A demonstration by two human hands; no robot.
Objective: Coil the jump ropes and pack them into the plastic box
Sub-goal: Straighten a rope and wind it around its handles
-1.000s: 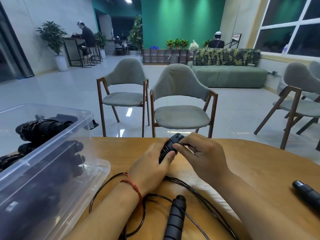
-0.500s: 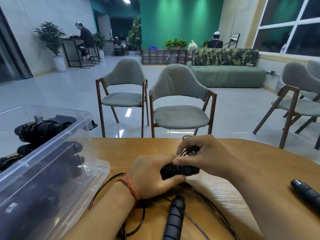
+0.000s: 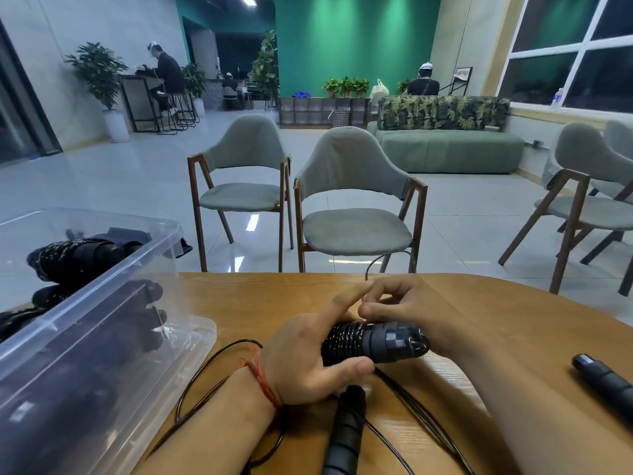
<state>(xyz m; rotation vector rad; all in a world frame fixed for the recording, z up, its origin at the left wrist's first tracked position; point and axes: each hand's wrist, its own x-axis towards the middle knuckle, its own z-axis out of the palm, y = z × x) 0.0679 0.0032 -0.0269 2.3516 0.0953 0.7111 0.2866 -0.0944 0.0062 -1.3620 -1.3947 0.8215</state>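
Over the table (image 3: 239,303), our left hand (image 3: 308,361) clasps a handle (image 3: 394,342) half wound in cord (image 3: 342,341); our right hand (image 3: 407,306) pinches the cord just behind it. We should feed each turn taut, snug against the last. Leftward, the box (image 3: 106,281) holds packed ropes (image 3: 75,258).

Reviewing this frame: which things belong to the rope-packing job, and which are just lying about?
Job: left hand holding the wrapped handle; right hand pinching the cord; loose handle; spare handle; plastic box; packed ropes.
Lying about: chairs; sofa; potted plant.
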